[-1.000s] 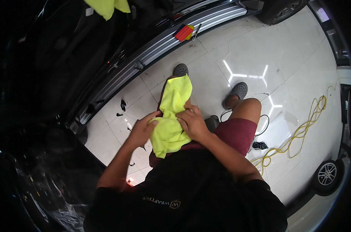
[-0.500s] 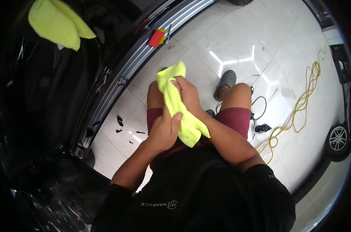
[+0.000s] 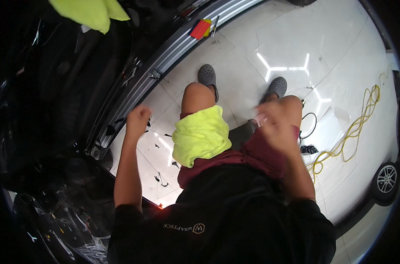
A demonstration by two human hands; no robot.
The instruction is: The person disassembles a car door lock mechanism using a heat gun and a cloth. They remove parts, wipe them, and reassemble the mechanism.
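Note:
A yellow-green microfiber cloth (image 3: 201, 136) lies spread over my left thigh, and neither hand touches it. My left hand (image 3: 138, 119) is raised to the left of that knee, beside the car's door sill. Its fingers are curled in, and nothing shows in them. Over my right thigh is my right hand (image 3: 275, 125), smeared by motion. Its fingers cannot be made out clearly.
On the black car's sill (image 3: 153, 66) sits a red and yellow squeegee (image 3: 201, 29). A second yellow-green cloth (image 3: 87, 12) hangs at the upper left. Dark scraps (image 3: 160, 179) litter the tiles, and a yellow cord (image 3: 356, 121) lies coiled right of a white sheet (image 3: 330, 128).
The cloth was gripped in both hands and now lies on my left thigh. My hands have parted, left hand to the left, right hand to the right. The view has shifted slightly.

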